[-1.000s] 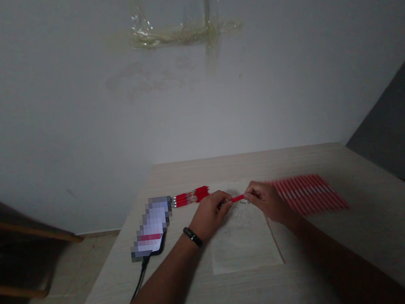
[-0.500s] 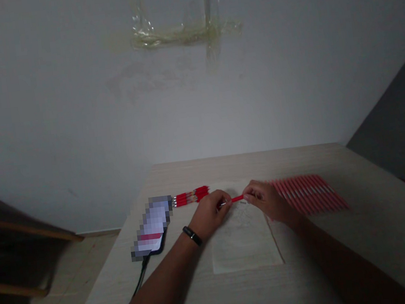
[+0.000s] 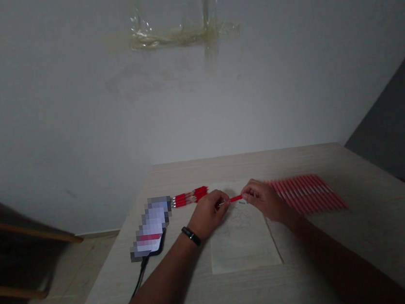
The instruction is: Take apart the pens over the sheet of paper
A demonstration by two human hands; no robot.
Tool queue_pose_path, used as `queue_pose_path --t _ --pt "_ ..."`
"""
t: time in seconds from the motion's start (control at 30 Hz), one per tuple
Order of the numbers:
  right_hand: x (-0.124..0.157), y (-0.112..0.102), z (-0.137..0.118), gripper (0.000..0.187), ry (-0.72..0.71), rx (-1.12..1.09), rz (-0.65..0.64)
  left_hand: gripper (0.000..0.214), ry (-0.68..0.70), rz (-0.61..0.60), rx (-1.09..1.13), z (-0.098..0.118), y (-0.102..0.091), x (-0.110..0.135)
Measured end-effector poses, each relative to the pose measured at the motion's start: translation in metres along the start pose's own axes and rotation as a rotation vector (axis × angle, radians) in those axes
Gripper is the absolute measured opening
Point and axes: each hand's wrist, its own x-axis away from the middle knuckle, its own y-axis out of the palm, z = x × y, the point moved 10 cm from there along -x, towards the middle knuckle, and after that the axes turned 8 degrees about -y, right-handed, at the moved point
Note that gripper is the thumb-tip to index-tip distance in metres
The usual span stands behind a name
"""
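Observation:
My left hand (image 3: 209, 213) and my right hand (image 3: 264, 199) meet over a sheet of paper (image 3: 244, 245) on a light wooden table (image 3: 372, 230). Both are closed in a pinch on one red pen (image 3: 234, 198), held level between them; the left hand grips its metal-tipped end, the right its other end. A black band sits on my left wrist. A small bunch of assembled red pens (image 3: 190, 197) lies just left of my left hand. A row of several red pen barrels (image 3: 307, 192) lies side by side right of my right hand.
A phone (image 3: 151, 226) with a cable plugged in lies near the table's left edge. A dark chair (image 3: 9, 252) stands on the floor at far left. A white wall with taped plastic (image 3: 182, 22) rises behind the table.
Almost nothing has moved. Both hands stay pinched on the red pen, shifted very slightly to the left.

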Motion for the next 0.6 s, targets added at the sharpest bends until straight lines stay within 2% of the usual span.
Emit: queue_pose_path --t 0.1,0.17,0.27,0.33,0.43,0.53,0.6 --pt "-0.001 0.0028 -0.0012 0.02 -0.018 0.012 -0.024 0.018 0.002 -0.003 0.002 0.0002 0.0005 0.0001" --pt "-0.0011 0.0039 -0.0039 0.018 -0.034 -0.002 -0.034 0.019 0.008 -0.005 0.0 0.0 0.0007 0.0001" --pt "-0.0003 0.0018 -0.0057 0.003 -0.034 -0.009 -0.019 0.018 0.01 -0.006 0.007 -0.0012 0.0009 -0.0001" --pt "0.0002 0.0 -0.004 0.008 -0.016 -0.001 -0.004 0.018 0.015 -0.005 0.009 -0.0013 0.0008 -0.0001" --pt "-0.0005 0.0008 -0.0019 0.006 -0.012 0.008 -0.012 0.018 0.022 0.005 0.007 -0.0006 0.0002 0.0002" --pt "-0.002 0.0019 -0.0021 0.02 -0.028 0.009 -0.017 0.019 0.017 0.005 0.01 -0.0012 0.0003 0.0002" --pt "-0.0021 0.003 -0.0025 0.02 -0.029 0.0 -0.025 0.019 0.015 0.002 0.005 -0.0016 0.0006 0.0001"
